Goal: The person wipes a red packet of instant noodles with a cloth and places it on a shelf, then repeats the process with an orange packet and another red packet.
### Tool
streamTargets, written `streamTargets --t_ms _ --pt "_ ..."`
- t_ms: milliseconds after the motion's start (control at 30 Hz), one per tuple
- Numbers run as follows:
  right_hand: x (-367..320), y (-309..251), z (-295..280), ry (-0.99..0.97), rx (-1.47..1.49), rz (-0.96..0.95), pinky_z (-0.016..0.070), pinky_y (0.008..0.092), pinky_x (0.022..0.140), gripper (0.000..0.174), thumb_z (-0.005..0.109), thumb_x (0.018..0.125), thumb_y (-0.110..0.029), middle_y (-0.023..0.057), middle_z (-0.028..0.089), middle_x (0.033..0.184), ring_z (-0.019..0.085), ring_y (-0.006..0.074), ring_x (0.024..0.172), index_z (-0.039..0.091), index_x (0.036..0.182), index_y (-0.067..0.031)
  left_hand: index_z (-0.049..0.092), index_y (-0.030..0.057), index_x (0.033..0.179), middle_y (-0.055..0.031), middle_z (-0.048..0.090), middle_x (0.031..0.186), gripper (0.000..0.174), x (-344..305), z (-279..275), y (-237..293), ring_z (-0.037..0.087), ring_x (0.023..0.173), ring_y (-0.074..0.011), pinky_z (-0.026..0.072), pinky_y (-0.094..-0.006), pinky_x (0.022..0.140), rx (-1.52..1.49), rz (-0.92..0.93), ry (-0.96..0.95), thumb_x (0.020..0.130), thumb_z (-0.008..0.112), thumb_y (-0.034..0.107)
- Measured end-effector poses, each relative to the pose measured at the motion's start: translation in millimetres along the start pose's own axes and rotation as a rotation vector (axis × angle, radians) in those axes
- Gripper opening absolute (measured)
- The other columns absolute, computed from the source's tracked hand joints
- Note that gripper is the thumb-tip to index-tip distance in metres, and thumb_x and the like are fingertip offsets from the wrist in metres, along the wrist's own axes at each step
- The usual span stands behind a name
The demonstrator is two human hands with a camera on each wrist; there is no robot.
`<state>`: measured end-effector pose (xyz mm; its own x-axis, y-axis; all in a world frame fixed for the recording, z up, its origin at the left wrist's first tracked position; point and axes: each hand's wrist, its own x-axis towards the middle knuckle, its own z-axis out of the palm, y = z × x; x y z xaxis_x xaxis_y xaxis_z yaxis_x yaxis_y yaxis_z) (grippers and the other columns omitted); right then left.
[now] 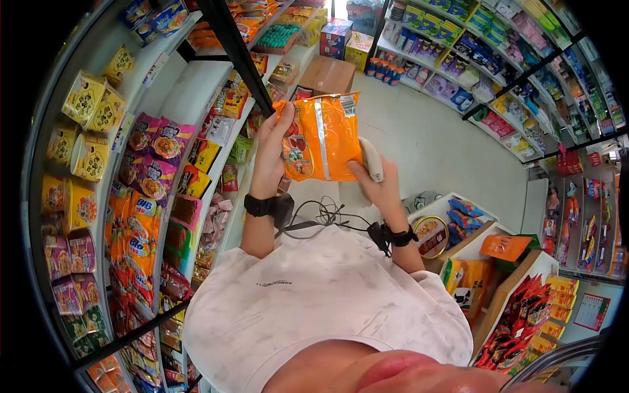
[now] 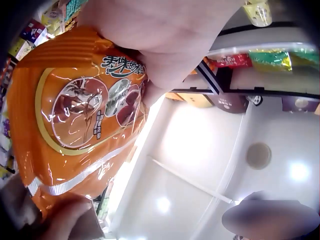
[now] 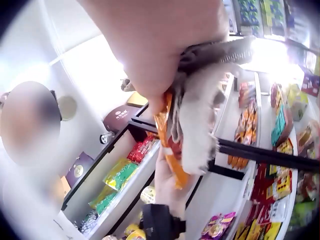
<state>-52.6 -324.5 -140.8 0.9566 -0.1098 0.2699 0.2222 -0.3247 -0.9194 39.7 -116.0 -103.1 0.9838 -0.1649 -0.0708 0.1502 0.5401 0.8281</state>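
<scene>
Fingers of the left hand (image 1: 270,154) and right hand (image 1: 383,186) are gripping a glossy orange food packet (image 1: 322,139); grey cloth (image 1: 371,159) crowding the right grip could be causing slippage.

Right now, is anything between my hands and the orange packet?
Nothing visible at your left hand, which grips the orange packet directly. Your right hand also holds a greyish cloth at the packet's edge; whether it lies between them is unclear.

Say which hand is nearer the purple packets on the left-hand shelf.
Left. The left hand grips the orange packet by its left edge, to the right of the purple packets; the right hand grips its lower right corner, farther away.
</scene>
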Motion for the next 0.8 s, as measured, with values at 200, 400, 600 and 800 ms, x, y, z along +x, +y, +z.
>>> streamTargets --t_ms 200,400,600,800 --pt "-4 -1 -52 0.365 0.437 0.239 0.0512 0.0272 0.071 0.03 0.069 0.094 -0.022 0.0039 0.071 0.094 0.063 0.0097 0.081 0.067 0.113 0.0019 0.066 -0.0005 0.111 -0.0002 0.068 0.098 0.03 -29 24 -17 0.062 0.089 -0.0041 0.0472 -0.0195 0.079 0.343 0.026 -0.102 0.098 0.066 0.027" --pt "-13 -19 -72 0.321 0.458 0.146 0.0508 0.0249 0.07 0.032 0.068 0.095 -0.026 0.0046 0.071 0.095 0.063 0.0093 0.08 0.067 0.11 0.0022 0.066 -0.0023 0.11 0.001 0.067 0.094 0.029 -40 43 -24 0.059 0.084 -0.004 0.0465 -0.0194 0.076 0.501 -0.032 -0.317 0.096 0.067 0.023" --pt "-17 -24 -97 0.626 0.516 0.153 0.0501 0.0259 0.069 0.028 0.068 0.094 -0.022 0.0051 0.07 0.097 0.064 0.0125 0.081 0.067 0.108 0.0022 0.066 -0.0023 0.109 0.0008 0.067 0.089 0.026 -40 38 -13 0.061 0.078 -0.0047 0.0486 -0.0192 0.069 0.609 0.018 -0.342 0.095 0.069 0.02" --pt "-18 -41 -65 0.247 -0.082 -0.33 0.0502 0.032 0.079 0.029 0.066 0.079 0.0 0.0116 0.064 0.098 0.064 0.0259 0.091 0.064 0.108 0.001 0.066 -0.0006 0.109 0.0011 0.067 0.09 0.027 -40 30 -4 0.059 0.078 -0.0035 0.048 -0.0194 0.068 0.618 0.015 -0.441 0.095 0.069 0.021"
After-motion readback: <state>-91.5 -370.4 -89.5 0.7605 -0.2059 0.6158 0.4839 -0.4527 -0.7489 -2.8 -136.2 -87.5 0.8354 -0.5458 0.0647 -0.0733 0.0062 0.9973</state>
